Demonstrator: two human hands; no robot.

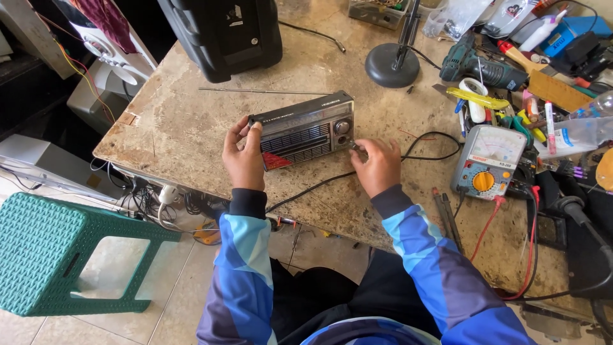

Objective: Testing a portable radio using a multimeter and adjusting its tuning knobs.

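Boxy grey radio (pixel 305 131) w/ ribbed grille, left hand (pixel 243 155) gripping its end, right hand (pixel 378 165) fingertips seemingly on corner, worn stone-like bench (pixel 191 108).

An electronics repair workshop is indicated: a worn bench (pixel 191 121) is crowded with an analogue multimeter (pixel 488 163), screwdrivers (pixel 477 98), a cordless drill (pixel 482 67) and loose wires (pixel 428 144).

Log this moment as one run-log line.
left hand: grips radio left end | right hand: at radio's right side | multimeter: beside, untouched

Right hand (pixel 378 167) fingertips hidden behind radio (pixel 304 131) corner
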